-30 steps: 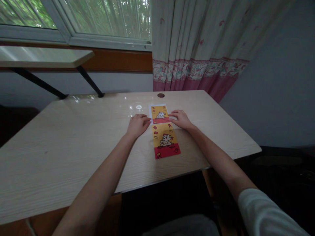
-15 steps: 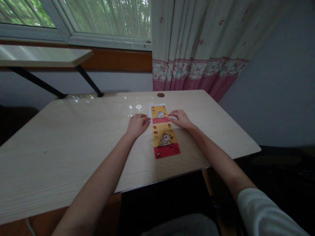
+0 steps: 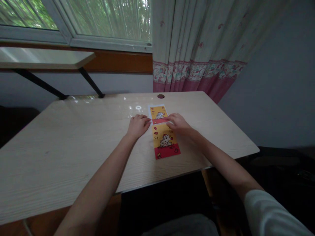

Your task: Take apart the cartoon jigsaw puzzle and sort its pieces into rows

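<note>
left hand (image 3: 139,126), loosely open, at the edge of the far card (image 3: 158,112); right hand (image 3: 179,124), fingers parted, overlaps the near card (image 3: 162,139).

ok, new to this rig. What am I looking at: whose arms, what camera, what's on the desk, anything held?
No machine here: a person works bare-handed, seen from a camera on their head. On the desk lie two yellow-and-red cards end to end. The far card has a white border; the near card looks bigger. The left hand is at the far card's left edge. The right hand reaches over the right side, where they meet. Neither is lifted; grip is unclear.
</note>
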### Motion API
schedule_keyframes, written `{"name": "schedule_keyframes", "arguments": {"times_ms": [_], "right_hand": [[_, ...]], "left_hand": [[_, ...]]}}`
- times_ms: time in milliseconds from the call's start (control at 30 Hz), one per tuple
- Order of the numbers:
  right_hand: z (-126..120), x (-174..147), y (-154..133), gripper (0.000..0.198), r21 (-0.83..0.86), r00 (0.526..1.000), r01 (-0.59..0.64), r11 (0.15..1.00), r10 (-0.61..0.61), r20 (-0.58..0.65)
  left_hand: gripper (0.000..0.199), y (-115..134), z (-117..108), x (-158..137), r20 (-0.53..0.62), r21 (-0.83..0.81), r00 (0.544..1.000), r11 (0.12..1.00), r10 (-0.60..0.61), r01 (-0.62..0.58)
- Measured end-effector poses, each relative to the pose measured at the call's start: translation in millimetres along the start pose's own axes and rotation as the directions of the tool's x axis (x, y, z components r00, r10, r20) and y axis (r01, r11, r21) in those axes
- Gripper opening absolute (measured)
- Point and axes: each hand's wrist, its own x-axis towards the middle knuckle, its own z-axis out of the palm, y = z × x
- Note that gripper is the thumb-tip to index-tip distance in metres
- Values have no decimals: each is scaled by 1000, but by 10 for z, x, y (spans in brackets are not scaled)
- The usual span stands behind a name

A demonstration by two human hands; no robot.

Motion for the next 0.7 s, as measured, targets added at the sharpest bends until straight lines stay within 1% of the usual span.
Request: {"name": "schedule_keyframes", "arguments": {"times_ms": [100,200,267,367,467,700], "right_hand": [[43,-295,-415,38,-3,994,98,995,-97,57],[161,-593,-723,48,-33,993,85,996,-82,80],[238,-720,-812,53,-46,994,47,998,-42,98],[292,-795,-798,55,-53,994,16,998,-10,106],[268,-826,-698,55,-50,993,18,999,-12,118],[47,-1021,-391,56,-62,982,45,997,-32,188]], "left_hand": [[31,19,-29,-2,-24,35,999,999,-21,22],[33,32,-47,-5,-60,42,998,999,-30,33],[32,31,-45,-4,-58,25,998,1000,-7,9],[31,18,-29,0,-11,-1,998,998,58,-58],[31,1,-20,0,13,-7,996,996,93,-93],[31,-7,-26,1,9,26,998,998,62,-62]]}}
